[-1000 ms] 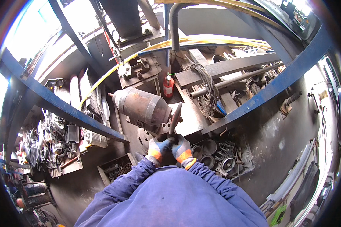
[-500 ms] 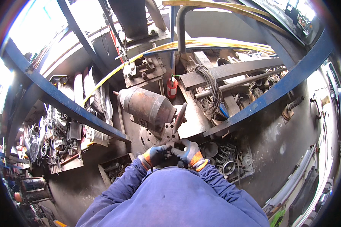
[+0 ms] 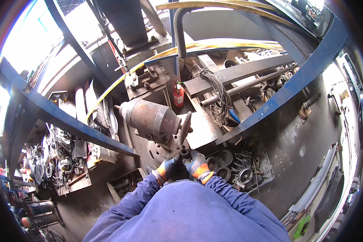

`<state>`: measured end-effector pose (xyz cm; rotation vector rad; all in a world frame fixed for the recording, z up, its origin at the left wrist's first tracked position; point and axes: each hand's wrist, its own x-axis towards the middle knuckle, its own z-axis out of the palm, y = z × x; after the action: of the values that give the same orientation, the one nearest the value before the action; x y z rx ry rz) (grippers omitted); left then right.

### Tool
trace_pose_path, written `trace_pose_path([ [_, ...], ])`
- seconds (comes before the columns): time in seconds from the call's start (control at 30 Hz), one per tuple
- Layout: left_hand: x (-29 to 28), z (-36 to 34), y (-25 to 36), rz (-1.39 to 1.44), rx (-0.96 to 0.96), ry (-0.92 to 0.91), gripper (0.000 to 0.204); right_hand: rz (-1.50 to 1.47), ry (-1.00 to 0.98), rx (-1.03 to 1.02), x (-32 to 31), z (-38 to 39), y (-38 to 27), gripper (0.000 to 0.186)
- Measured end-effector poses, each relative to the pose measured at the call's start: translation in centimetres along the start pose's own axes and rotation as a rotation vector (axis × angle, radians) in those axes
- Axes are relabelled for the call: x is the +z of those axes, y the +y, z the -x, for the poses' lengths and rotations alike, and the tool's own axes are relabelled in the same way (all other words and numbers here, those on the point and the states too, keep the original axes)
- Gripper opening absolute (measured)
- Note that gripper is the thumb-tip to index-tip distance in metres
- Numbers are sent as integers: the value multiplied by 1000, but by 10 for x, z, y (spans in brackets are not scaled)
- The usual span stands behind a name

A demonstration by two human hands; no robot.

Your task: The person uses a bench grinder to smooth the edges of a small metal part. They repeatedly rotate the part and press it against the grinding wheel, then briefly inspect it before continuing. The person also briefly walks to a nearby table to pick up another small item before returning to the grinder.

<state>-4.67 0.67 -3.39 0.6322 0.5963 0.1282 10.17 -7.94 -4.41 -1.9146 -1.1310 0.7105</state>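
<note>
My gloved right hand (image 3: 195,163) is closed on a small dark hollow cylindrical part (image 3: 184,153), its open end facing up. My gloved left hand (image 3: 168,165) sits just left of it with fingers curled inward; whether it grips the same part is unclear. Just beyond my hands stand a rusty perforated round plate (image 3: 157,150) and a large rusty cylindrical housing (image 3: 151,120) with a curved upright handle-like bar (image 3: 185,127) at its right end.
Blue steel beams (image 3: 274,105) cross both sides. Behind are a red cylinder (image 3: 178,97), coiled cables (image 3: 211,92) and yellow hoses (image 3: 213,43). Piled metal scrap (image 3: 56,157) lies left, round parts (image 3: 245,177) lower right, and a crate (image 3: 125,183) lower left.
My hands have shifted slightly from their bunched grip, and the hollow end of the dark part now shows between them. The camera view has moved a little.
</note>
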Motion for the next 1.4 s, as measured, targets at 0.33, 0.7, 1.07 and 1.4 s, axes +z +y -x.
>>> trace_pose_path([
  [0.33,27,-10,8,-316,292,455,44,22,59,53,4,-20,-13,31],
  [0.7,46,-16,19,-252,271,488,39,-124,152,175,0,-25,-24,27],
  [1.07,53,-22,13,-332,338,573,32,-49,130,188,12,-24,-5,23],
  [1.4,57,-20,17,-264,332,619,29,-96,102,224,14,-23,-14,24],
])
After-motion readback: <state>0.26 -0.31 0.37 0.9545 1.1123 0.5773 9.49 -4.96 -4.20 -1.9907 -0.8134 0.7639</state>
